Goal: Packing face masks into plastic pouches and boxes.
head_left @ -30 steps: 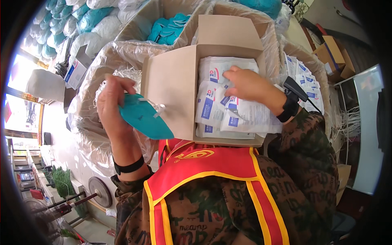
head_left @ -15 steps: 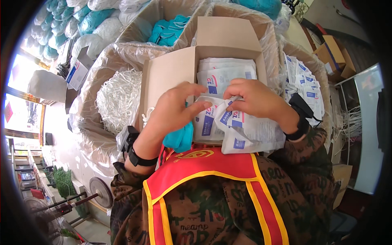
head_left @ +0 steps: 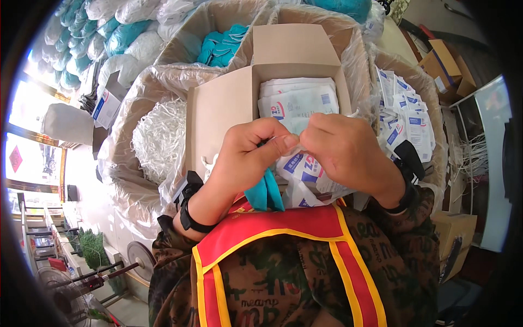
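Note:
My left hand (head_left: 248, 152) is closed, its thumb and forefinger pinched at the upper edge of a white-and-blue printed packet (head_left: 309, 169). A folded teal face mask (head_left: 264, 191) hangs from under the same hand, held by its curled lower fingers. Thin white loops (head_left: 208, 165) show beside that hand. My right hand (head_left: 348, 155) grips the packet's other side, knuckles up, its fingertips meeting those of the left. The packet's mouth is hidden by my fingers. Just beyond stands an open cardboard box (head_left: 297, 46) with a stack of similar packets (head_left: 294, 103) inside.
To the left, a plastic-lined bin holds white cords (head_left: 158, 141). Teal masks (head_left: 222, 46) fill a bin at the back. More packets (head_left: 406, 117) lie in a lined bin at right. Stuffed bags (head_left: 128, 35) are piled at far left, and a cardboard carton (head_left: 455, 237) stands at lower right.
My hands have come together at the packet's edge, the left moving right with the teal mask. The packet has shifted and its lower part hangs lower between my hands.

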The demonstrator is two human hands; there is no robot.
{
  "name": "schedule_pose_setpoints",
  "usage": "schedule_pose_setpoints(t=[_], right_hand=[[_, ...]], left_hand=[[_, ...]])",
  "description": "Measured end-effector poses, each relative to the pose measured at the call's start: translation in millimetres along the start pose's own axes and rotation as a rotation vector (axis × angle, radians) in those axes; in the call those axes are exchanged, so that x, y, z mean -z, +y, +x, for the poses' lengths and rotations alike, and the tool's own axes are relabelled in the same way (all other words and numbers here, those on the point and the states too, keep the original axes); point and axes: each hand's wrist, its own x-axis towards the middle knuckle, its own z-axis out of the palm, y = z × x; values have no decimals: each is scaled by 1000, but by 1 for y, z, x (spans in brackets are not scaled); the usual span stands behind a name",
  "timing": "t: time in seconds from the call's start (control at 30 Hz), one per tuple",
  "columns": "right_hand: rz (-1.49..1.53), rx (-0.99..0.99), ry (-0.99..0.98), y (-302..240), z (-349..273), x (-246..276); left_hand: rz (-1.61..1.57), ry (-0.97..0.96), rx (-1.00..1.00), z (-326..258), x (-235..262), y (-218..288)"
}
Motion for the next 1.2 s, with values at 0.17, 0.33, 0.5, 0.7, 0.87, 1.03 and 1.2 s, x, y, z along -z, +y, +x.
schedule_pose_setpoints(t=[0.17,0.33,0.5,0.7,0.87,1.03,1.2], right_hand=[[-80,164,35,-27,-14,9],[-15,140,146,-27,-31,12],[61,5,83,-16,-22,19],[63,17,-27,-19,-11,22],[144,34,56,-29,8,10],[273,16,3,-28,6,5],[293,-105,44,-27,1,5]], left_hand=[[-242,268,137,24,37,-26],[310,419,43,57,69,-58],[833,360,-223,28,68,-35],[820,-247,-498,-7,28,12],[708,-154,-525,-18,28,5],[863,-101,-572,-17,14,-10],[718,-66,-573,-15,13,-12]])
